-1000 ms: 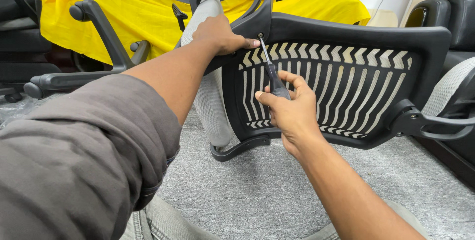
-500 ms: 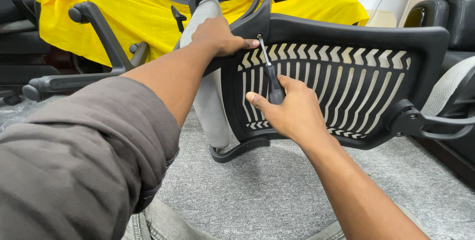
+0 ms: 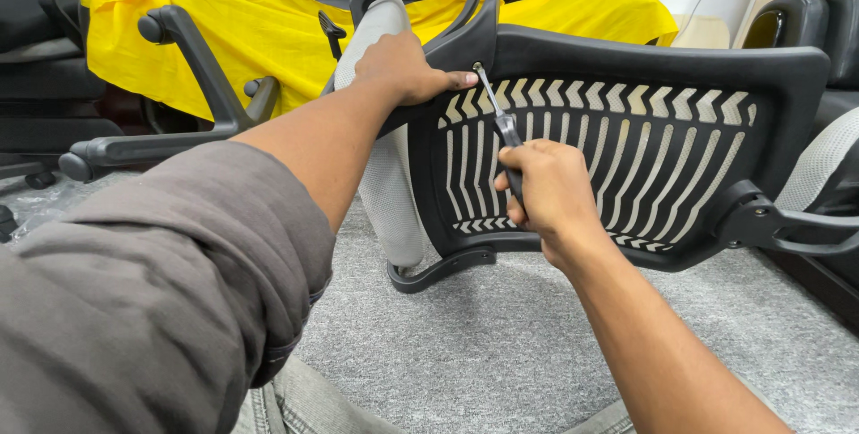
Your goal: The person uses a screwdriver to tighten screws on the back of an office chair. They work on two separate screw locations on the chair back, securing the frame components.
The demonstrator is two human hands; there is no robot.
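- Right hand (image 3: 548, 194) has its fingers wrapped tight round the screwdriver (image 3: 497, 117) handle, tip up at the frame's top edge.
- Left hand (image 3: 404, 67) clamps the black chair back (image 3: 787, 85), fingers pressed flat together on it.
- The chair back stands upright on grey carpet (image 3: 483, 353), in front of a yellow cloth (image 3: 259, 31).

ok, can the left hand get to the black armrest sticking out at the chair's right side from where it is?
Probably not as is. The left hand grips the top edge of the chair back, and the armrest lies past the right hand and screwdriver, across the whole frame.
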